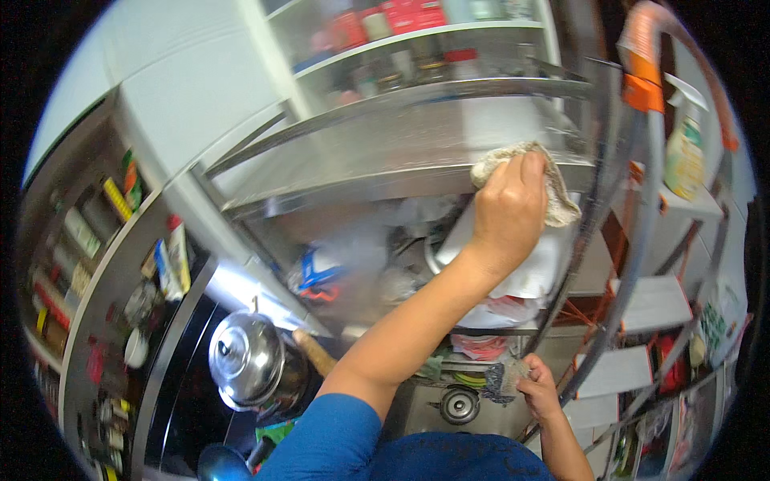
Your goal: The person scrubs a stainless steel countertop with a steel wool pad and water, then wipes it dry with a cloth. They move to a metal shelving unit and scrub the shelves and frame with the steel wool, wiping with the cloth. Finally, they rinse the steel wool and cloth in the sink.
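Observation:
My left hand (510,201) is raised to the steel shelf rack (361,186) in front of me. It grips a damp-looking off-white cloth (559,201), which lies against the front edge of the upper shelf near its right end. Lower down, close to my body, my right hand (539,388) pinches a crumpled grey cloth or mesh scrubber (505,380); its exact kind is hard to tell. Below that hangs the view of a small steel pot lid or kettle (459,405) on a metal surface (415,409).
A folding stepladder (643,150) with orange parts stands close on the right, holding a spray bottle (686,153). At left, a lidded steel pot (246,361) sits on a black cooktop (180,385). Bags and a white board-like item (535,258) fill the lower shelf.

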Available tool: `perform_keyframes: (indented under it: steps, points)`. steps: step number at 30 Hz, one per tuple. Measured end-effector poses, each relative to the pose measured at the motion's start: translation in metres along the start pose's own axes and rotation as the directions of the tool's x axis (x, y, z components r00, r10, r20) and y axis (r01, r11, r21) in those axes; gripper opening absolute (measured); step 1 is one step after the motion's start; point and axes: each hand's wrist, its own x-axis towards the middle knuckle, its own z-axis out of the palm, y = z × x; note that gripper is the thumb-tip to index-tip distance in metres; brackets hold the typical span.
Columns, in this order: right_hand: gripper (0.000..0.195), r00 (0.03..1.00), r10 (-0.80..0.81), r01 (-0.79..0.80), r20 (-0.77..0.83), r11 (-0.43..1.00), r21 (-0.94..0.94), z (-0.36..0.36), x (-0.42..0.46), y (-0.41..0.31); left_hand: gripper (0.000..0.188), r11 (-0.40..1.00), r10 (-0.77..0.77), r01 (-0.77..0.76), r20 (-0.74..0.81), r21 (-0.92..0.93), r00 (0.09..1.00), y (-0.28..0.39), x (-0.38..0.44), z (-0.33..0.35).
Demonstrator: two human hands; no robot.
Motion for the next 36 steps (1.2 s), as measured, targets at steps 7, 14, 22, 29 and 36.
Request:
perform_keyframes:
  steps: [7,14,22,29,36]
  points:
    - [0.026,1.000,0.012,-0.012,-0.022,1.000,0.009,-0.025,-0.024,0.001,0.014,0.986,0.108,-0.084,0.167,-0.143,0.980,0.040,0.027,0.035]
    - [0.024,0.984,-0.038,0.050,-0.172,0.997,0.061,-0.039,-0.060,-0.012,0.017,-0.025,-0.384,0.628,0.587,-0.778,0.712,0.038,0.004,-0.009]
    - [0.019,0.875,-0.193,0.369,-0.443,0.859,0.355,-0.016,-0.109,0.004,0.029,-0.871,-0.018,0.456,0.940,-0.182,0.342,0.055,-0.106,-0.012]
    - [0.033,0.667,-0.216,0.529,-0.713,0.811,0.249,-0.009,-0.215,0.027,0.048,-0.805,0.044,0.593,0.998,0.012,0.040,0.094,-0.235,0.019]
    - [0.028,0.418,-0.296,0.697,-0.859,0.711,0.095,-0.038,-0.333,0.049,0.064,-0.582,0.315,0.774,0.947,0.249,-0.067,0.144,-0.287,0.008]
